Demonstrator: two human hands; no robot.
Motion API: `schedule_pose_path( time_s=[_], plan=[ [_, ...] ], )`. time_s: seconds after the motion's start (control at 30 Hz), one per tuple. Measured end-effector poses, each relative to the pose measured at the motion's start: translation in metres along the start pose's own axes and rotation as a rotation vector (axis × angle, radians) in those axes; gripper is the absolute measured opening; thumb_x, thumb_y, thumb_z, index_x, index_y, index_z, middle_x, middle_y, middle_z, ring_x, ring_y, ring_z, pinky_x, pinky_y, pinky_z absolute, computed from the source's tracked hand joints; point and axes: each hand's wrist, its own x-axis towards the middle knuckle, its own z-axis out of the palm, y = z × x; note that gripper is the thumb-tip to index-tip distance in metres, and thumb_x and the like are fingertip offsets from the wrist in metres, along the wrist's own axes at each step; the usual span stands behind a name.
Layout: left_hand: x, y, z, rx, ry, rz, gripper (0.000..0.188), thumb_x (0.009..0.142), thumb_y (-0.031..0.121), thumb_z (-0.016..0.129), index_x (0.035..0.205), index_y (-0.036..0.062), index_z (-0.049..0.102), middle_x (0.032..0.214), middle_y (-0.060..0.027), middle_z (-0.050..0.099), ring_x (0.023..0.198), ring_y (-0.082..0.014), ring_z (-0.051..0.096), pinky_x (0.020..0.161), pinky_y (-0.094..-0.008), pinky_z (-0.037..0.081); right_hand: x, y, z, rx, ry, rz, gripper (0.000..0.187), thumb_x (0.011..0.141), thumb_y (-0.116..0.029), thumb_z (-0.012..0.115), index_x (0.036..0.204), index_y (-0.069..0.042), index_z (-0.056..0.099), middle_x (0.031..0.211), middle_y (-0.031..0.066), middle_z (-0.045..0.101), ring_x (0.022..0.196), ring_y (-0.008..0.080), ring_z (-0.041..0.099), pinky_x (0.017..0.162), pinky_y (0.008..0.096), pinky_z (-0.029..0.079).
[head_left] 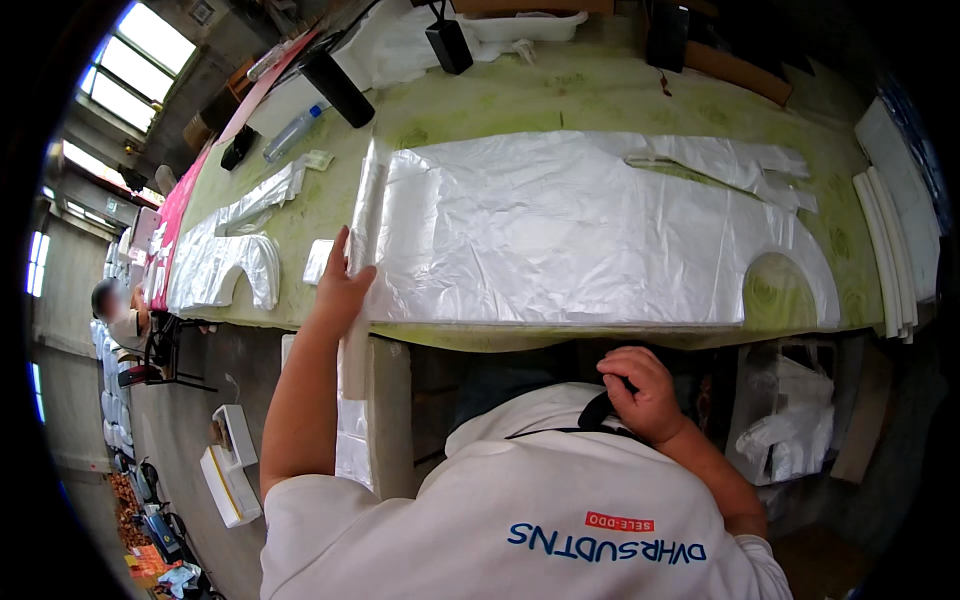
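Plastic sheeting (pixel 590 235), a silvery-white stack of cut bags, lies flat across the middle of the frame on a green worktable (pixel 560 95). The left hand (pixel 343 285), at centre left, rests on the stack's rolled left edge, thumb and fingers closed around that fold. The right hand (pixel 640 392), lower right of centre, is curled shut on a black strap (pixel 597 410) at the person's white shirt. More cut plastic pieces (pixel 225 255) lie at the left; a clear bottle (pixel 293 130) sits in the upper left.
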Motion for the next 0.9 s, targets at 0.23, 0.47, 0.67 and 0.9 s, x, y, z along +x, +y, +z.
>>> schedule_pose_path(
  time_s=[0.23, 0.47, 0.67, 0.9],
  plan=[
    [-0.056, 0.074, 0.093, -1.121, -0.418, -0.113, 0.067, 0.098, 0.014, 0.048, 0.161, 0.0227, 0.025, 0.137, -0.0147, 0.057, 0.094, -0.0193, 0.061, 0.077, -0.0346, 0.057, 0.018, -0.019, 0.005, 0.188, -0.046, 0.216, 0.016, 0.092, -0.002, 0.067, 0.108, -0.001, 0.07, 0.106, 0.0117, 0.07, 0.095, 0.0208, 0.068, 0.085, 0.0306, 0.053],
    [-0.135, 0.096, 0.142, -0.859, -0.397, -0.252, 0.082, 0.09, 0.007, 0.053, 0.163, 0.0187, 0.016, 0.139, -0.0118, 0.053, 0.097, -0.0175, 0.059, 0.078, -0.034, 0.054, 0.043, -0.034, 0.021, 0.761, -0.178, 0.741, 0.037, 0.1, -0.017, 0.065, 0.131, 0.001, 0.056, 0.115, 0.0062, 0.064, 0.105, 0.0126, 0.061, 0.09, 0.0271, 0.051],
    [-0.174, 0.086, 0.131, -0.807, -0.461, -0.171, 0.104, 0.09, -0.001, 0.068, 0.163, 0.0106, -0.004, 0.147, -0.0163, 0.045, 0.125, -0.0211, 0.055, 0.105, -0.0357, 0.046, 0.073, -0.052, 0.045, 0.855, -0.268, 0.95, 0.038, 0.098, -0.029, 0.067, 0.122, -0.001, 0.057, 0.104, 0.0049, 0.063, 0.091, 0.0136, 0.061, 0.078, 0.0273, 0.052],
    [-0.183, 0.066, 0.13, -0.61, -0.323, 0.007, 0.101, 0.088, 0.001, 0.074, 0.163, 0.0098, 0.007, 0.152, -0.0174, 0.033, 0.122, -0.0207, 0.054, 0.101, -0.0333, 0.049, 0.062, -0.052, 0.064, 0.621, -0.324, 0.76, 0.021, 0.096, -0.018, 0.067, 0.088, -0.001, 0.059, 0.082, 0.0039, 0.062, 0.078, 0.0109, 0.061, 0.07, 0.0283, 0.052]
  ],
)
